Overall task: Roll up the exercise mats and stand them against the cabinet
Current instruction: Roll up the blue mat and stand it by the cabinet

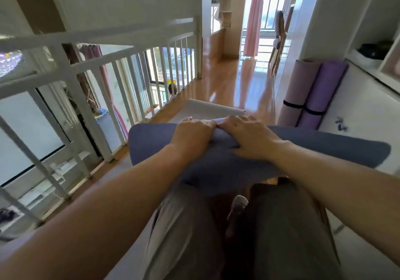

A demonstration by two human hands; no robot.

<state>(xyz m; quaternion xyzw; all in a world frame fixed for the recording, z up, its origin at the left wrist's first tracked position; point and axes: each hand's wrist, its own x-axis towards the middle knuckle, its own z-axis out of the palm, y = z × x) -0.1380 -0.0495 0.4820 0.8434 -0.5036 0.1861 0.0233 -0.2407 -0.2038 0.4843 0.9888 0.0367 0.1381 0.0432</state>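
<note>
Nearest the camera are the person's grey trousers [270, 236], with both bare forearms reaching forward over them to a dark blue foam exercise mat [151, 143] partly rolled, its long axis running left to right across the view. From the left, a white slatted railing [121, 72] borders the glossy wooden floor [229, 78] and overlooks a lower level. The left hand [192, 135] presses down on top of the roll with fingers curled over its far edge, a closed grip on the mat; the right hand [251, 136], just beside it, lies flatter with fingers spread on the same roll, pressing rather than clasping. Beyond the hands the unrolled pale underside of the mat [207, 108] stretches away along the floor. Farther right, a rolled pink mat [296, 89] and a rolled purple mat [320, 91], each strapped with a black band, stand upright, touching, against a white cabinet [363, 106]. An open shelf [368, 61] above holds dark items too blurred to identify.
</note>
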